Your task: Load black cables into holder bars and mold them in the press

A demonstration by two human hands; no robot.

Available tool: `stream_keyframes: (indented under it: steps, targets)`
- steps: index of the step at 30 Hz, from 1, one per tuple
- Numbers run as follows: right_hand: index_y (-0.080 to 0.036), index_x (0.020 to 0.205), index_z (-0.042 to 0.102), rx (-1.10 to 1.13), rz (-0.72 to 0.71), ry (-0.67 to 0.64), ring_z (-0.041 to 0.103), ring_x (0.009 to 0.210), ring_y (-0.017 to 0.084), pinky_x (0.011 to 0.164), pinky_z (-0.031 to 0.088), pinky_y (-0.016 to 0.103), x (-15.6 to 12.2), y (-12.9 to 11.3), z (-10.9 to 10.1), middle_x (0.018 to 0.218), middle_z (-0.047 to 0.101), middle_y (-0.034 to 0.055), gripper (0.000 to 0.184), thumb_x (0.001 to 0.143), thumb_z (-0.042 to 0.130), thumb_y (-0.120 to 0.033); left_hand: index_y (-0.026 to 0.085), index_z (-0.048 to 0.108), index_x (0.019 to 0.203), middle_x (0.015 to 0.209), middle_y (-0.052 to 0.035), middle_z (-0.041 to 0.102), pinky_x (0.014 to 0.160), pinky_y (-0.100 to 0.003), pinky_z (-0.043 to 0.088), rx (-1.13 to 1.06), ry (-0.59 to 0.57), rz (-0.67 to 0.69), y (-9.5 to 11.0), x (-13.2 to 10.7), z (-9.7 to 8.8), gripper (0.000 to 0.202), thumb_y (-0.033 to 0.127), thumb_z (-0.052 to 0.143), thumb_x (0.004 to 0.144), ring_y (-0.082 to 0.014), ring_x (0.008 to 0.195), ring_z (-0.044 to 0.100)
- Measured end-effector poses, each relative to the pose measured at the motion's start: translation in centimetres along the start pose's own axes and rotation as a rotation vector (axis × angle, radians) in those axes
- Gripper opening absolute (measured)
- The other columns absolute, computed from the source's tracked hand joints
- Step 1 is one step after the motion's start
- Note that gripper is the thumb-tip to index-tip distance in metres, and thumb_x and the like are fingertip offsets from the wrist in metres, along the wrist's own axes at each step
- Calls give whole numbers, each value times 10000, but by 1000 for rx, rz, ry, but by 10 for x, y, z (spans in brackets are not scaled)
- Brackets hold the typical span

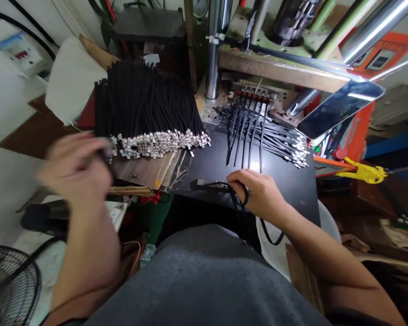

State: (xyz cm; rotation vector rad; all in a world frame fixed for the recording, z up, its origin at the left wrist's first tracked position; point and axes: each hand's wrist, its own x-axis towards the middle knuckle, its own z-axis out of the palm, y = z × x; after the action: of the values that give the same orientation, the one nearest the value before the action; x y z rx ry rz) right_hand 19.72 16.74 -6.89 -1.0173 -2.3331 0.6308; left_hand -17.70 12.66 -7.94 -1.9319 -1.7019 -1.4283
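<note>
We see the right hand closed around a black cable, on the table. The left hand is blurred beside the cable pile; we cannot tell its fingers' state. Risks: the loose cable could snag the fanned cables at the press; a careless knock could spill the pile.

At nine o'clock the left hand (blurred by motion) sits beside a heap of metal-ended black cables; at six, the right hand closes around a looped black cable.
</note>
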Motion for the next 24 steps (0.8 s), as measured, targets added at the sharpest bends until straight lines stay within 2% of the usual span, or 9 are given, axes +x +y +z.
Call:
stream_keyframes:
  steps: [1, 2, 4, 6, 7, 9, 11, 16, 24]
  targets:
    - [-186, 896, 673, 112, 23, -58, 673, 745, 140, 694, 524, 248, 0, -6, -1, 832, 712, 29, 148, 911, 536, -131, 287, 673, 1070, 1066, 148, 678, 1039, -442, 488, -115, -73, 105, 20, -2, 23, 320, 57, 548, 885, -150, 1115, 619]
    - [-190, 886, 674, 223, 38, -119, 677, 724, 132, 674, 526, 236, -4, -11, -8, 812, 715, 15, 103, 905, 582, -147, 257, 689, 1029, 1065, 110, 699, 980, -389, 548, -233, -223, 180, 39, -7, 44, 273, 62, 555, 892, -150, 1094, 650]
    - [-213, 911, 680, 431, 13, -263, 697, 745, 132, 682, 548, 229, -17, -20, -32, 837, 732, 0, 60, 880, 667, -163, 203, 691, 1013, 1057, 20, 725, 966, -344, 573, -427, -465, 222, 70, -17, 76, 180, 105, 588, 902, -166, 1096, 669]
    - [-254, 948, 683, 505, -43, -312, 713, 787, 151, 709, 574, 246, -32, -26, -59, 879, 743, -5, 135, 860, 706, -155, 178, 689, 1006, 1036, -36, 736, 968, -319, 570, -548, -604, 202, 89, -25, 94, 160, 121, 576, 910, -172, 1089, 678]
    - [-274, 973, 681, 456, -46, -263, 717, 811, 164, 727, 581, 263, -37, -29, -67, 904, 744, -4, 174, 860, 701, -143, 175, 691, 995, 1021, -45, 740, 961, -313, 571, -585, -643, 188, 93, -28, 98, 161, 121, 566, 909, -173, 1076, 685]
    - [-295, 1022, 673, 240, -15, -84, 715, 866, 190, 772, 581, 303, -40, -29, -66, 964, 740, 13, 218, 886, 649, -126, 178, 698, 964, 987, -48, 746, 924, -305, 579, -624, -691, 168, 97, -30, 101, 161, 120, 561, 902, -176, 1040, 699]
    - [-273, 1036, 662, 45, -15, 17, 703, 897, 202, 802, 562, 327, -33, -23, -45, 1000, 730, 41, 192, 932, 566, -144, 179, 700, 943, 965, -50, 748, 882, -300, 586, -611, -714, 167, 98, -29, 99, 158, 117, 566, 885, -179, 989, 712]
    - [-172, 898, 625, -128, -109, -162, 639, 742, 177, 707, 474, 285, -1, -3, 14, 796, 680, 63, 188, 970, 452, -162, 176, 689, 966, 992, -46, 739, 841, -295, 579, -437, -757, 238, 101, -25, 97, 248, 75, 504, 835, -179, 930, 711]
    - [-144, 852, 580, -324, -173, -298, 537, 631, 161, 635, 337, 278, 5, -10, 10, 693, 606, 45, 198, 953, 416, -100, 147, 673, 943, 958, -67, 733, 772, -301, 569, -256, -831, 356, 113, -20, 98, 216, 125, 476, 858, -199, 855, 710]
